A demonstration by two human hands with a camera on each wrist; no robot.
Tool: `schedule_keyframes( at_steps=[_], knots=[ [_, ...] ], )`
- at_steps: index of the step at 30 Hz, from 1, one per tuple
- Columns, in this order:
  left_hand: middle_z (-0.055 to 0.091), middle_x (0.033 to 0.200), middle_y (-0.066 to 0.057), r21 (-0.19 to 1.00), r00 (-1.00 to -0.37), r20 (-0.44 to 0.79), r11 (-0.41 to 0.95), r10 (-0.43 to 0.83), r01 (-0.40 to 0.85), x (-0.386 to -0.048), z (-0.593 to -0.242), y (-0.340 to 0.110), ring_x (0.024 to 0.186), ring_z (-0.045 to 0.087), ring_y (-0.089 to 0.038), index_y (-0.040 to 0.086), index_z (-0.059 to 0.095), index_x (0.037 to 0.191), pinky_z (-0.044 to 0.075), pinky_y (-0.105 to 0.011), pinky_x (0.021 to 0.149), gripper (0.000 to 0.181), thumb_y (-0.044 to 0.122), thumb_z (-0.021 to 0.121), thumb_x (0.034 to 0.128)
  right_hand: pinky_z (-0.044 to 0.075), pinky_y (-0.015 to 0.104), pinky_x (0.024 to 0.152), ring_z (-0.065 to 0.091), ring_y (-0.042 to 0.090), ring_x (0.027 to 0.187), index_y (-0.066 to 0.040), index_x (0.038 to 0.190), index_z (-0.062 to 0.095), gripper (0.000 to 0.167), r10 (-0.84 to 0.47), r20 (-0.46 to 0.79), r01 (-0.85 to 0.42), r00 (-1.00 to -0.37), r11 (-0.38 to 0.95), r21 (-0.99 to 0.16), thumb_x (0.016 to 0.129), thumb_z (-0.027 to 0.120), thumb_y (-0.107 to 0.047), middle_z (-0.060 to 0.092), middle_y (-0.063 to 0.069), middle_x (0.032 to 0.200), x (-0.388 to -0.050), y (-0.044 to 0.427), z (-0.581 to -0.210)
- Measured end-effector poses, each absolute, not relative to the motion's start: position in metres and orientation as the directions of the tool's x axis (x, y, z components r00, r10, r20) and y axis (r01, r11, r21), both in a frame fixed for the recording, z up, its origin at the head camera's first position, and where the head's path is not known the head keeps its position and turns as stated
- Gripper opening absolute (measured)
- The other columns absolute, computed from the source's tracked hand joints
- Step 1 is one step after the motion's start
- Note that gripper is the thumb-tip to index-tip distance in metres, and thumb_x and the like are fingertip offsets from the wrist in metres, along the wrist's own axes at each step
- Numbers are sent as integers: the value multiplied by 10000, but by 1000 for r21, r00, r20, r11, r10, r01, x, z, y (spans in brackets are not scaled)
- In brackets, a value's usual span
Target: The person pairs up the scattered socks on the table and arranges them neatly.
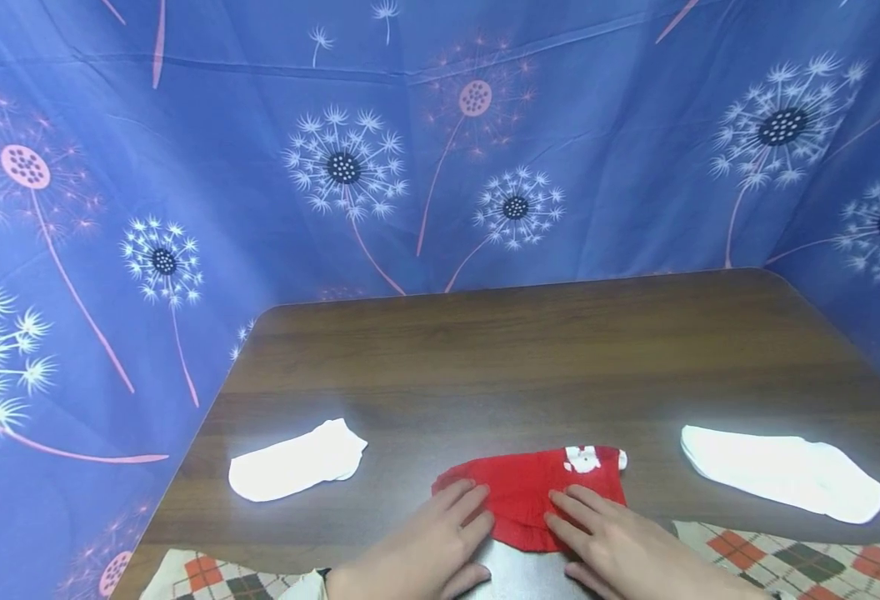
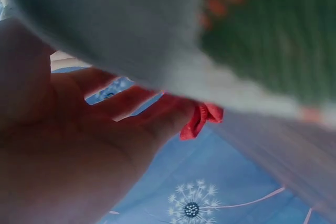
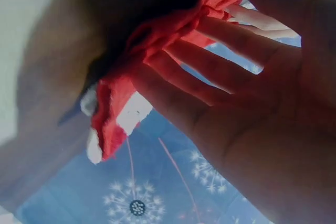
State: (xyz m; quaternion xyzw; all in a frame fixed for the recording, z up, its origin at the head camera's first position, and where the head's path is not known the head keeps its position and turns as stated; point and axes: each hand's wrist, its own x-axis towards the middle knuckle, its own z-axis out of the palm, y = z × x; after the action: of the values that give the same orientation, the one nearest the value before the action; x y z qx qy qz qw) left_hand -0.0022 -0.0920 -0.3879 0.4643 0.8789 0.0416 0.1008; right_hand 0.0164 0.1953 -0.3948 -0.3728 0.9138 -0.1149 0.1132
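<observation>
A red sock (image 1: 518, 496) with a white patch near its right end lies flat on the table in front of me. My left hand (image 1: 432, 537) rests its fingertips on the sock's left part, fingers spread and fairly straight. On the right part lie the fingertips of my right hand (image 1: 612, 537), also extended. From below, the right wrist view shows the red sock (image 3: 121, 103) touching the fingertips of the right hand (image 3: 236, 98). In the left wrist view a sleeve covers much of the picture, and only a bit of the red sock (image 2: 202, 120) shows past the left hand (image 2: 105, 135).
A white sock (image 1: 297, 462) lies to the left on the brown wooden table (image 1: 455, 358). Another white sock (image 1: 781, 471) lies to the right, near my checked sleeve (image 1: 807, 558). Behind the table hangs a blue dandelion-print cloth (image 1: 440, 167).
</observation>
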Motion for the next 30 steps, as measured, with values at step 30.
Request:
schedule_keyframes(
  at_steps=[30],
  knots=[
    [534, 1430, -122, 49, -583, 68, 581, 810, 813, -102, -398, -80, 1349, 464, -275, 99, 598, 1312, 373, -364, 1116, 474, 424, 620, 968, 582, 373, 804, 649, 248, 1014, -74, 1112, 700, 456, -687, 120, -697, -716, 699, -159, 718, 901, -183, 672, 105, 1096, -86, 186, -379]
  ],
)
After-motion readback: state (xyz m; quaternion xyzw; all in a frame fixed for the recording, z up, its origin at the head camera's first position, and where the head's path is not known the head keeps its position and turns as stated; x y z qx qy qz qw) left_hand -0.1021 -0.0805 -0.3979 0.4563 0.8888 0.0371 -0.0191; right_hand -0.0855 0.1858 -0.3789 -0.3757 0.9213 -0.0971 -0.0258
